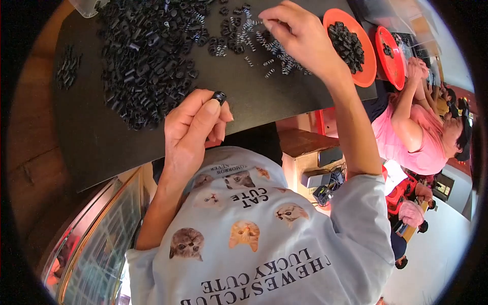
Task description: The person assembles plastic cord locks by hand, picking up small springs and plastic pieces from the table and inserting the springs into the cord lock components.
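My left hand (195, 119) is closed near the table's front edge, with a small black plastic part (219, 97) pinched between thumb and forefinger. Farther out, my right hand (302, 38) reaches over scattered small metal coil springs (278, 50). Its thumb and forefinger come together at one spring (257, 22), whose end shows at the fingertips. Small black ring-like pieces (234, 38) lie beside the springs. A large heap of black plastic parts (147, 66) spreads to the left of these.
An orange dish (369, 61) of black pieces stands right of my right hand, with a red dish (399, 76) beyond it. Thin black pieces (67, 68) lie at the dark table's (81, 137) far left. A co-worker in pink (406, 137) sits at the right.
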Motion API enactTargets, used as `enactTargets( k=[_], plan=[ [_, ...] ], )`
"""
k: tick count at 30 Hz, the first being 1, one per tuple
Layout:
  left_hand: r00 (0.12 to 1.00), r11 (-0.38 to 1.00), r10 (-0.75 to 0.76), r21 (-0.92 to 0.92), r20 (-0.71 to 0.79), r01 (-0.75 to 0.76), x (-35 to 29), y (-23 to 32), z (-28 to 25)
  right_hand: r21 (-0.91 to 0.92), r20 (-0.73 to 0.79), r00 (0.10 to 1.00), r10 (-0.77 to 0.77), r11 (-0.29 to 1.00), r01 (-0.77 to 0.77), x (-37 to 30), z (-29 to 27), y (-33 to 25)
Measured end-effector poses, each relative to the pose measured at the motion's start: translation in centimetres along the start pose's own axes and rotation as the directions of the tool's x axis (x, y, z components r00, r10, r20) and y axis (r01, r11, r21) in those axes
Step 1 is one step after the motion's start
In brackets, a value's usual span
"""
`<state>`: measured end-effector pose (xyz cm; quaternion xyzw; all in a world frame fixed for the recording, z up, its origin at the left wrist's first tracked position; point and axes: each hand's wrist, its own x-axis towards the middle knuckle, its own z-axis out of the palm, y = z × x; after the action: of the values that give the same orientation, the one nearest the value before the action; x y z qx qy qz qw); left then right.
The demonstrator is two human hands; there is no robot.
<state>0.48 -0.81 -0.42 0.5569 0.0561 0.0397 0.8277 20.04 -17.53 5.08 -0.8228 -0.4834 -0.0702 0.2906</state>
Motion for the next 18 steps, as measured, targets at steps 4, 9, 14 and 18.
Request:
enactTargets(
  k=[4,9,14,18],
  plan=[
    [1.000,1.000,0.009,0.012,-0.017,-0.009,-0.1,0.2,0.1,-0.023,0.169,0.984,0.061,0.998,-0.057,0.4,-0.6,2.1],
    [1.000,1.000,-0.003,0.024,-0.004,0.003,0.0,0.2,0.1,-0.267,0.277,0.956,0.096,0.964,-0.019,0.0,0.1,2.3],
    [1.000,1.000,-0.013,0.020,-0.021,0.013,0.1,0.4,0.5,-0.353,0.268,0.961,0.073,0.935,0.028,-0.2,0.9,1.8],
    [1.000,0.999,-0.012,0.036,-0.014,0.012,0.0,0.5,0.4,-0.378,0.238,0.968,0.086,0.926,0.011,-0.3,0.9,1.4]
  ],
)
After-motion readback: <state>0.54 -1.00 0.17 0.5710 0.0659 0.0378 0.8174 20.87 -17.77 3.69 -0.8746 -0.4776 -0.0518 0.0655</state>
